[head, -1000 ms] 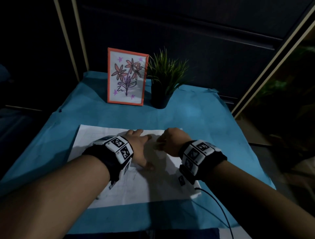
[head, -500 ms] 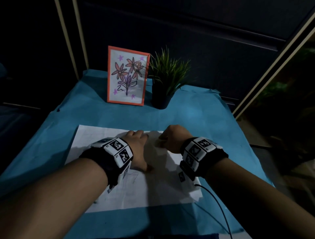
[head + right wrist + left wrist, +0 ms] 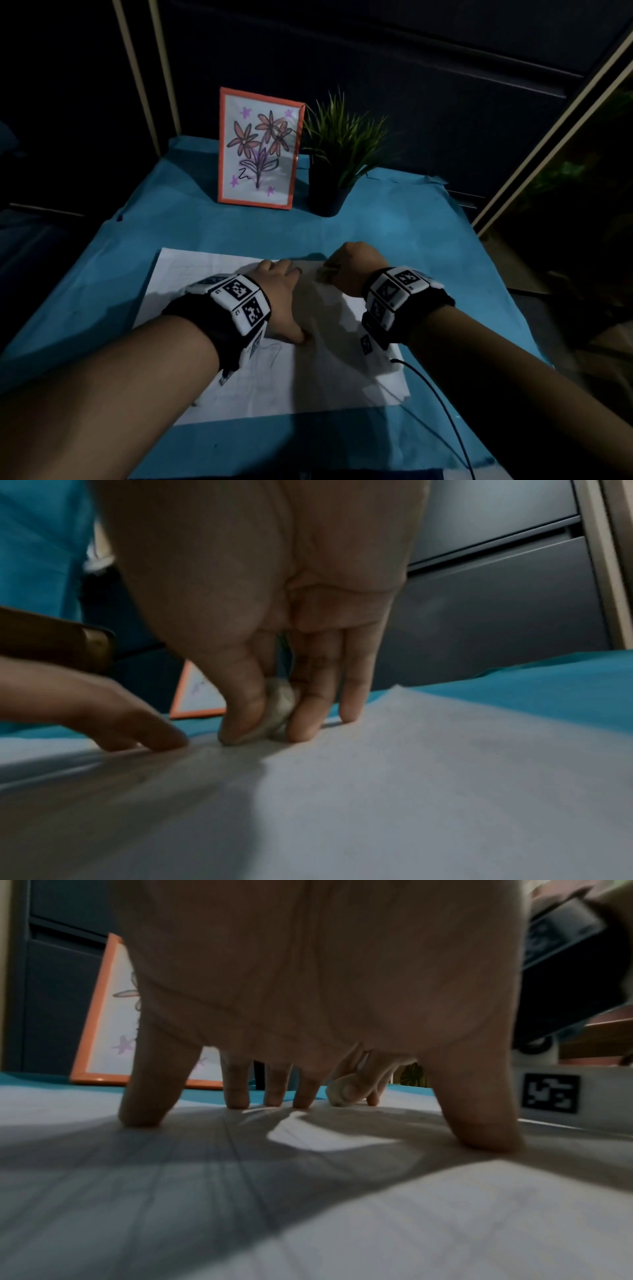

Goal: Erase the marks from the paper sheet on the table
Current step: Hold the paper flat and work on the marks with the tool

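Observation:
A white paper sheet (image 3: 308, 383) with faint ruled lines lies on the blue table cover. A dark pencil scribble (image 3: 274, 353) shows just below my left hand. My left hand (image 3: 281, 298) is spread flat, its fingertips (image 3: 236, 1096) and thumb pressing the paper (image 3: 308, 1218) down. My right hand (image 3: 349, 267) pinches a small pale eraser (image 3: 277, 710) between thumb and fingers, and its lower edge touches the paper (image 3: 411, 791) near the sheet's far edge. The eraser (image 3: 341, 1093) also shows past my left fingers.
An orange-framed flower drawing (image 3: 260, 147) stands at the back of the table, with a small potted plant (image 3: 335, 161) to its right. The blue cover (image 3: 445, 246) reaches the table's edges. A black cable (image 3: 442, 404) trails from my right wristband.
My right hand with the eraser has shifted slightly away from me and rightward on the paper. The left hand stays pressed in the same place.

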Action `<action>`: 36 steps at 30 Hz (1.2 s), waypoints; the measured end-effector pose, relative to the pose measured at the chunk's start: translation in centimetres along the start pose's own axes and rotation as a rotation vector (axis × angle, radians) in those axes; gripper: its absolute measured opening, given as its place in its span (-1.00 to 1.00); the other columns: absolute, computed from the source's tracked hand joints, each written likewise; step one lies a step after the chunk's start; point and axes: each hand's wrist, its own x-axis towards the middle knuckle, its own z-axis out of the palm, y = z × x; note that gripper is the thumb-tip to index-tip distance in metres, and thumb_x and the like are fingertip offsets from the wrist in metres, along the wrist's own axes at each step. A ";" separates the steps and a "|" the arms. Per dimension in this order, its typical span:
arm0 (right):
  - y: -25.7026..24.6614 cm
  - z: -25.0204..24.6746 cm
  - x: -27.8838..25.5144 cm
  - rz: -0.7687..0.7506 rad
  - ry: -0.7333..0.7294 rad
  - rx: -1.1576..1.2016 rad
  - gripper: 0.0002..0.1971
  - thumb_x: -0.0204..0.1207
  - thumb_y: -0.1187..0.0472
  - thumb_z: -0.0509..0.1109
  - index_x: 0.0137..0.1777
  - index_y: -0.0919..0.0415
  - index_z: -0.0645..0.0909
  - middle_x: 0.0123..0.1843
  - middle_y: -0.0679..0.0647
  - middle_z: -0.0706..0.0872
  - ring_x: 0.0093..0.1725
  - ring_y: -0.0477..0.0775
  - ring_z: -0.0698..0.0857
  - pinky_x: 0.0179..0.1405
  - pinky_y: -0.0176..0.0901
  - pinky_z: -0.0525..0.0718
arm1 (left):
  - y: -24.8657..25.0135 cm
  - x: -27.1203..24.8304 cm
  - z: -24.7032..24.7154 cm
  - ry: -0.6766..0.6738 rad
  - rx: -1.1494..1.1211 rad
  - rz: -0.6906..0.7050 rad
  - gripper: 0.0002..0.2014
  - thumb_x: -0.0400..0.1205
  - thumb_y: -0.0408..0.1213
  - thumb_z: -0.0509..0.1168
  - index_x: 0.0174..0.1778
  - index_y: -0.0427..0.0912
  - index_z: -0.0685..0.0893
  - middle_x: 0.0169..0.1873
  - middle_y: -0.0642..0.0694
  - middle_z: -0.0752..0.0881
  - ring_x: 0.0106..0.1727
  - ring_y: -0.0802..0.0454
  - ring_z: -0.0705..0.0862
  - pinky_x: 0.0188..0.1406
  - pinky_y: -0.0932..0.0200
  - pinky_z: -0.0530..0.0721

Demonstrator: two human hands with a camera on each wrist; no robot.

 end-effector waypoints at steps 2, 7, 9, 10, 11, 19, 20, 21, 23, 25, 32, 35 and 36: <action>-0.3 -0.1 0.3 -0.002 0.027 -0.002 -0.72 0.51 0.07 0.41 0.19 0.09 0.73 0.22 0.16 0.72 0.19 0.24 0.67 0.15 -0.05 0.67 | 0.0 0.0 0.0 0.003 0.005 -0.003 0.12 0.29 0.38 0.43 0.64 -0.11 0.10 0.63 -0.12 0.12 0.61 -0.16 0.13 0.57 -0.10 0.27; 0.0 0.4 -0.2 -0.039 -0.028 -0.023 -0.70 0.52 0.03 0.40 0.16 0.14 0.73 0.21 0.16 0.72 0.20 0.24 0.66 0.18 0.00 0.66 | 0.1 -0.2 -0.1 -0.008 0.016 -0.006 0.16 0.31 0.41 0.41 0.68 -0.11 0.03 0.65 -0.10 0.07 0.63 -0.16 0.09 0.60 -0.11 0.23; 0.2 0.4 -0.2 -0.024 -0.022 0.005 -0.71 0.51 0.03 0.41 0.15 0.12 0.74 0.20 0.15 0.72 0.19 0.23 0.67 0.15 -0.04 0.66 | 0.1 -0.2 -0.1 -0.006 0.014 -0.009 0.16 0.30 0.42 0.40 0.67 -0.10 0.03 0.66 -0.10 0.06 0.64 -0.16 0.08 0.60 -0.12 0.23; 0.1 0.4 0.0 -0.012 0.000 0.014 -0.73 0.50 0.05 0.40 0.14 0.12 0.74 0.18 0.16 0.73 0.17 0.23 0.68 0.11 -0.07 0.66 | 0.2 -0.3 -0.2 -0.006 0.015 -0.011 0.14 0.31 0.40 0.41 0.67 -0.10 0.04 0.66 -0.10 0.06 0.64 -0.16 0.08 0.60 -0.10 0.22; 0.0 0.3 0.1 -0.005 0.024 0.013 -0.75 0.51 0.07 0.39 0.11 0.12 0.75 0.15 0.17 0.74 0.16 0.23 0.68 0.06 -0.10 0.65 | 0.2 -0.3 -0.3 -0.006 0.015 -0.013 0.13 0.32 0.39 0.41 0.67 -0.10 0.05 0.66 -0.11 0.05 0.64 -0.16 0.08 0.61 -0.09 0.21; 0.4 0.3 -2.3 -0.087 -0.117 -0.013 -0.70 0.51 0.01 0.43 0.20 0.08 0.73 0.22 0.08 0.73 0.23 0.13 0.66 0.23 -0.13 0.61 | 0.3 -0.7 -0.7 -0.027 -0.039 -0.029 0.12 0.23 0.43 0.45 0.62 -0.01 0.15 0.55 -0.14 0.19 0.58 -0.20 0.19 0.53 -0.14 0.33; 0.6 0.5 -2.6 -0.084 -0.120 -0.007 -0.69 0.50 -0.01 0.44 0.20 0.06 0.73 0.22 0.07 0.72 0.23 0.12 0.66 0.25 -0.11 0.61 | 0.3 -0.8 -0.8 -0.049 -0.036 -0.029 0.17 0.24 0.42 0.45 0.66 -0.04 0.09 0.60 -0.15 0.12 0.62 -0.20 0.13 0.56 -0.14 0.29; 0.8 0.8 -2.7 -0.073 -0.105 0.017 -0.68 0.49 -0.04 0.45 0.20 0.05 0.73 0.22 0.06 0.72 0.23 0.12 0.66 0.25 -0.09 0.61 | 0.2 -0.9 -0.8 -0.066 -0.033 -0.027 0.22 0.25 0.41 0.47 0.69 -0.08 0.01 0.65 -0.15 0.05 0.66 -0.18 0.05 0.60 -0.13 0.22; 0.8 1.0 -2.7 -0.041 -0.054 0.067 -0.68 0.47 -0.06 0.47 0.16 0.05 0.74 0.19 0.06 0.73 0.20 0.13 0.66 0.22 -0.07 0.63 | 0.1 -1.4 -0.9 -0.081 -0.047 -0.022 0.27 0.26 0.37 0.50 0.70 -0.14 -0.08 0.68 -0.13 -0.04 0.69 -0.11 -0.04 0.65 -0.04 0.10; 0.5 1.0 -2.9 -0.051 -0.040 0.054 -0.68 0.48 -0.04 0.46 0.17 0.07 0.73 0.19 0.08 0.73 0.20 0.14 0.66 0.20 -0.09 0.63 | 0.1 -1.8 -0.7 -0.064 -0.067 -0.011 0.22 0.29 0.32 0.51 0.68 -0.17 -0.01 0.68 -0.11 -0.02 0.68 -0.07 -0.01 0.63 0.06 0.06; 0.9 0.8 -3.9 -0.097 -0.132 0.011 -0.68 0.45 0.00 0.50 0.18 0.02 0.73 0.21 0.04 0.71 0.22 0.11 0.64 0.22 -0.14 0.60 | -0.4 -1.9 -0.2 -0.079 -0.015 -0.081 0.26 0.22 0.46 0.44 0.69 0.03 -0.09 0.69 -0.11 -0.13 0.68 -0.20 -0.08 0.63 -0.13 0.13; 0.4 0.8 -3.7 -0.090 -0.071 0.020 -0.68 0.48 -0.01 0.47 0.19 0.06 0.73 0.22 0.07 0.70 0.22 0.15 0.64 0.17 -0.17 0.60 | -0.4 -1.8 -0.2 -0.075 -0.029 -0.088 0.27 0.19 0.46 0.46 0.69 0.05 -0.08 0.69 -0.12 -0.13 0.68 -0.22 -0.08 0.62 -0.13 0.12; 0.4 0.9 -3.9 -0.098 -0.073 0.004 -0.69 0.50 0.01 0.45 0.20 0.08 0.72 0.22 0.09 0.70 0.22 0.17 0.64 0.16 -0.17 0.60 | -0.4 -1.8 -0.1 -0.078 -0.031 -0.090 0.27 0.20 0.46 0.46 0.69 0.05 -0.09 0.69 -0.12 -0.14 0.68 -0.22 -0.09 0.62 -0.14 0.12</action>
